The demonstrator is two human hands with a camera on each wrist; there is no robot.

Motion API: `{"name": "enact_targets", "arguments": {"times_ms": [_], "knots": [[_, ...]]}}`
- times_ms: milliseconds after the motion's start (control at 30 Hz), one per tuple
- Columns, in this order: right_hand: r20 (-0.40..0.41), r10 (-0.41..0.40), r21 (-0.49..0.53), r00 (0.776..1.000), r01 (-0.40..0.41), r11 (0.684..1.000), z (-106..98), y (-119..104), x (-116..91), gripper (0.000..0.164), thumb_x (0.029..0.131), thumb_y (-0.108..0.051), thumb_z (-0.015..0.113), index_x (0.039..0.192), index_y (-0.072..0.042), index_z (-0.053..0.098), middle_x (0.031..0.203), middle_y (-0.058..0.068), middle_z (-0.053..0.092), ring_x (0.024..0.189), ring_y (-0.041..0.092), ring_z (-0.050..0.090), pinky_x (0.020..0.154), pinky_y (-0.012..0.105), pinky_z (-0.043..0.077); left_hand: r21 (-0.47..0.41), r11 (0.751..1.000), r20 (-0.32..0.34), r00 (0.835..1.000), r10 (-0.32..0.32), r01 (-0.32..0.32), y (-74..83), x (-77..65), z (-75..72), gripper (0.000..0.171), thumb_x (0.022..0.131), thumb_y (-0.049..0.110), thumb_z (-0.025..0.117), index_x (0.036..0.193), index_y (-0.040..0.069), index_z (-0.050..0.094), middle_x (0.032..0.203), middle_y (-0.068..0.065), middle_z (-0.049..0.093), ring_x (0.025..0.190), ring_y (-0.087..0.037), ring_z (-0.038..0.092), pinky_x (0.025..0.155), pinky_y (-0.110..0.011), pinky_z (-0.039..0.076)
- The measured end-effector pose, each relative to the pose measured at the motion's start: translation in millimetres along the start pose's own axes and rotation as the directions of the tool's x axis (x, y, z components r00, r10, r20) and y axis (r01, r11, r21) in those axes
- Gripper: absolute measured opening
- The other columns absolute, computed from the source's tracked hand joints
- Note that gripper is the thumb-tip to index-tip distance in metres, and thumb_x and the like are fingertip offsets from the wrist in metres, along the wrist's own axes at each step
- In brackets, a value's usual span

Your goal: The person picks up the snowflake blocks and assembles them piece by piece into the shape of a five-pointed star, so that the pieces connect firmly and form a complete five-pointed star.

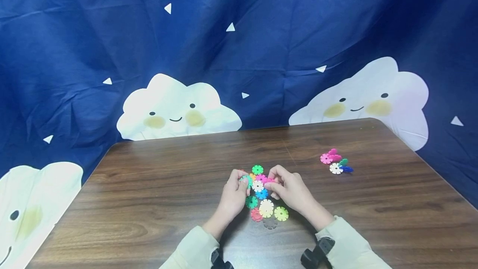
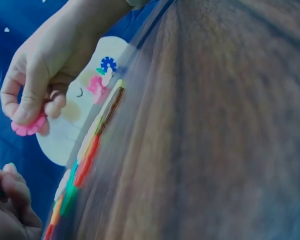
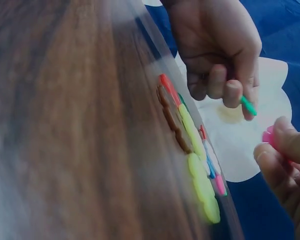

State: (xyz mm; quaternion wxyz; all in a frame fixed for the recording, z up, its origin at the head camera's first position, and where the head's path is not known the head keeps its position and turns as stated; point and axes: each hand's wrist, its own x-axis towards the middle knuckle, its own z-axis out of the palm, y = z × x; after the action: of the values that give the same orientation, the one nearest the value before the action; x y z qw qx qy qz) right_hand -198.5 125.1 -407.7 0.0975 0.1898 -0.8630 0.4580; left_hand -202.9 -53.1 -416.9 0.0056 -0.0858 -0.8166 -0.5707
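My left hand (image 1: 232, 197) pinches a green notched plastic disc (image 3: 248, 106) between thumb and fingers, held up above the table. Opposite it, a pink notched disc (image 2: 27, 129) is pinched by my right hand (image 1: 295, 190), thumb against fingertips. The two discs are apart in the right wrist view. Below and between the hands, several flat notched discs lie in a cluster: a green one (image 1: 257, 169) at the far end, a white one (image 1: 257, 186), a blue one (image 1: 262, 194), a cream one (image 1: 267, 208), a red one (image 1: 256, 215), a yellow-green one (image 1: 281, 213) and a dark one (image 1: 270, 223).
Farther right on the brown wooden table (image 1: 168, 202) sits a small group of discs: pink ones (image 1: 326, 159), a white one (image 1: 336, 168), a green one and a blue one (image 1: 347, 169). Behind the table hangs a blue cloth (image 1: 261, 53) printed with clouds.
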Motion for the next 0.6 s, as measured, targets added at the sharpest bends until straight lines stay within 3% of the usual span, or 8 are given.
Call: {"name": "enact_targets", "arguments": {"times_ms": [200,433,600], "knots": [[-0.088,-0.116,-0.006,0.989,0.116,0.993,6,1,0,0.015,0.084,-0.002,0.065,0.086,-0.011,0.053,0.061,-0.004,0.058,0.054,0.0,0.052,0.053,0.02,0.047,-0.051,0.998,-0.021,0.999,0.033,-0.034,5.6,-3.4,4.7,0.016,0.098,0.006,0.039,0.106,0.001,0.052,0.064,0.0,0.045,0.059,-0.008,0.044,0.051,-0.02,0.038],[-0.119,-0.148,-0.035,0.982,0.145,0.989,9,-4,-1,0.016,0.084,-0.003,0.064,0.088,-0.012,0.052,0.061,-0.006,0.056,0.055,-0.001,0.05,0.052,0.019,0.045,-0.048,0.998,-0.026,0.999,0.032,-0.034,33.5,-14.1,4.0,0.016,0.096,0.0,0.039,0.104,-0.005,0.052,0.063,-0.005,0.045,0.056,-0.007,0.042,0.051,-0.018,0.035],[-0.133,-0.184,-0.056,0.974,0.178,0.982,11,-4,-2,0.017,0.083,-0.003,0.066,0.088,-0.011,0.052,0.061,-0.006,0.056,0.055,-0.003,0.049,0.052,0.019,0.045,-0.075,0.997,-0.031,0.999,0.021,-0.023,16.9,-6.5,8.8,0.017,0.097,0.003,0.039,0.106,-0.003,0.053,0.063,-0.002,0.044,0.055,-0.006,0.042,0.051,-0.018,0.036]]}}
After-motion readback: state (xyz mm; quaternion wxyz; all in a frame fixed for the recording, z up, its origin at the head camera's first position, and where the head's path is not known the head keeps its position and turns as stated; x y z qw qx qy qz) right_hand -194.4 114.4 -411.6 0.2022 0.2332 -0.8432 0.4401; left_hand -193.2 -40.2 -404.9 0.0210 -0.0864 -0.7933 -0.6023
